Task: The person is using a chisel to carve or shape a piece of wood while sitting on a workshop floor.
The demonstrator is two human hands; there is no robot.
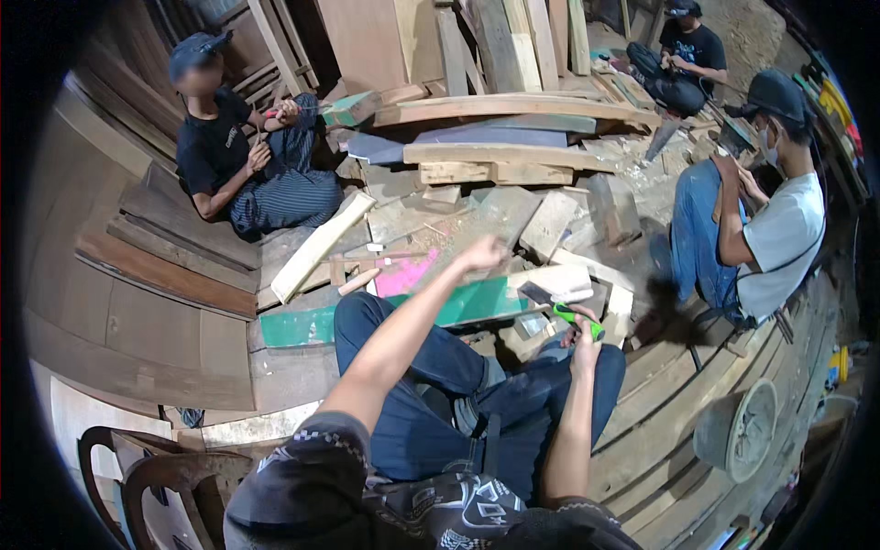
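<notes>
My right hand is closed around the bright green and black handle of a scraper-like tool, beside my right knee. Its flat dark head points up and left, close to a pale wood block. My left arm stretches forward over my crossed legs. Out at its end my left hand hovers above the wood pieces, smeared by motion, so its fingers cannot be read. Below that hand lies a green-painted board, running across in front of my knees. A pink patch and a short wooden stick lie left of my hand.
Long planks are stacked ahead. One person sits at the left, another at the right, and a third farther back. A bucket stands on the slatted floor to my right; a brown chair is at the lower left.
</notes>
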